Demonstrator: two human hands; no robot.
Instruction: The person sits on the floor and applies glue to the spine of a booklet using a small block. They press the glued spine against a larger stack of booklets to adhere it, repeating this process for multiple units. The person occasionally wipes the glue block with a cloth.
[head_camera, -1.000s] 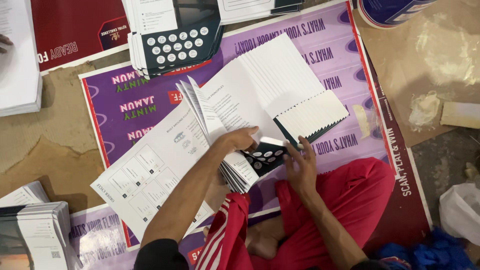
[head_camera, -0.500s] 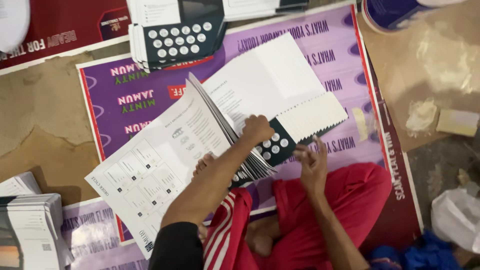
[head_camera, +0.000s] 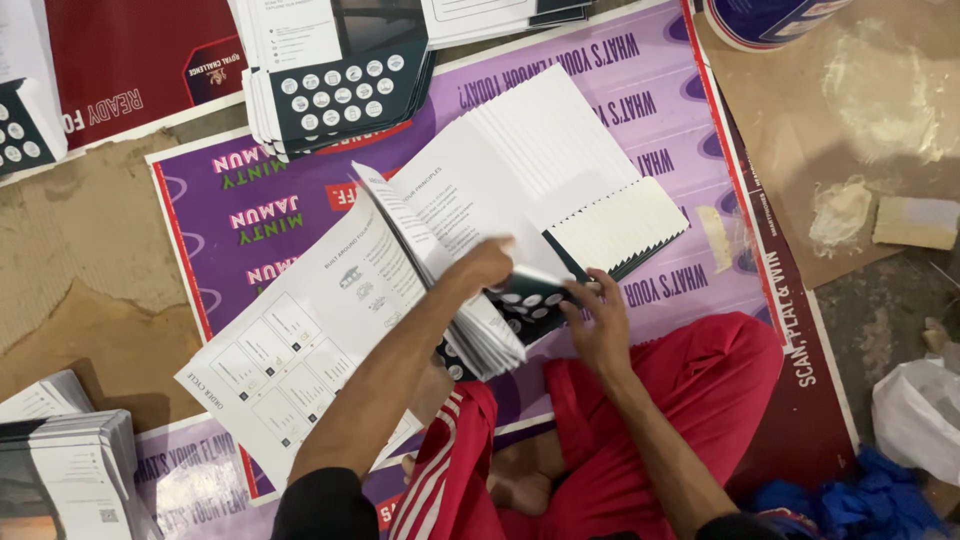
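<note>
Since the earlier frames the left hand (head_camera: 487, 265) has travelled up and rightward across the open white printed booklet (head_camera: 470, 215), and the fanned pages beneath it have closed down toward the stack at the person's knees; the right hand (head_camera: 598, 325) has stayed at the booklet's lower right. The left hand lies over the raised pages at the spine, its fingers curled loosely on the paper; whether they pinch a sheet cannot be told. The right hand rests flat, fingers spread and unclenched, touching the dark cover with white round spots (head_camera: 528, 303). The booklet lies on a purple printed poster (head_camera: 245, 215) spread on the floor, just in front of the person's crossed legs in red trousers (head_camera: 690, 400). A large folded white sheet with diagrams (head_camera: 290, 365) extends from the booklet toward the lower left. A stack of dark booklets with white dots (head_camera: 340, 85) sits above, at the poster's top edge, and a maroon printed sheet (head_camera: 125, 60) lies beside it, to the left. Another pile of white booklets (head_camera: 70, 460) stands at the lower left. A white plastic bag (head_camera: 915, 415) and blue cloth (head_camera: 850, 500) lie at the lower right, well apart from the hands.
</note>
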